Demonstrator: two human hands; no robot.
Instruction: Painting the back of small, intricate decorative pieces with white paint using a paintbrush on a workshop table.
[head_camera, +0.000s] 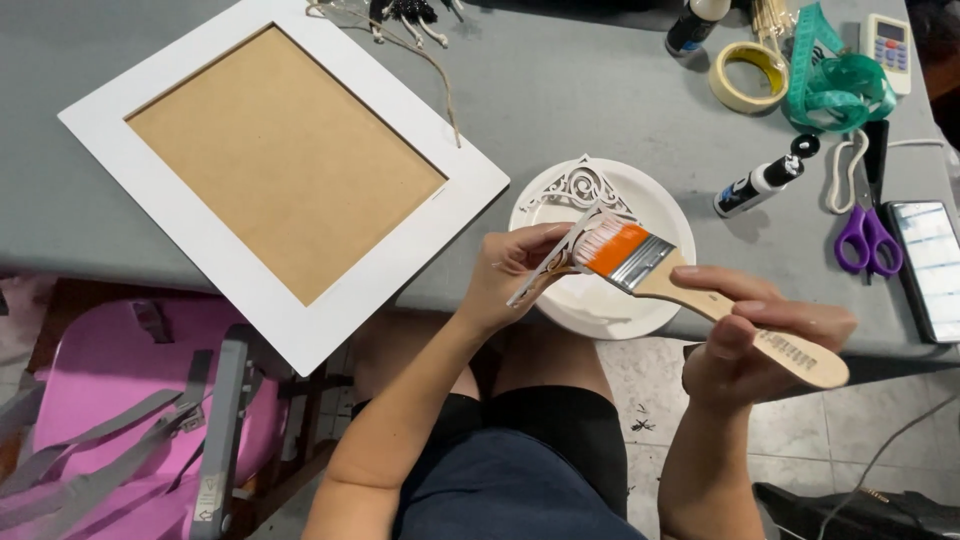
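My left hand (508, 272) pinches a small cut-out wooden ornament (556, 256), partly painted white, just above a white plate (667, 212). My right hand (762, 330) grips the wooden handle of a flat paintbrush (640, 262) with orange bristles and a metal ferrule. The bristle tips, whitened with paint, touch the ornament. A second white filigree ornament (582, 187) lies on the plate's far side. A white picture frame (200, 255) with a brown backing board lies on the grey table to the left, its near corner hanging over the edge.
A small paint bottle (762, 182) lies right of the plate. Purple scissors (866, 232), a phone (932, 262), masking tape roll (748, 76), green measuring tape (836, 88) and a remote (888, 42) crowd the right side. Twine (430, 62) trails at the top. A pink chair (120, 420) stands lower left.
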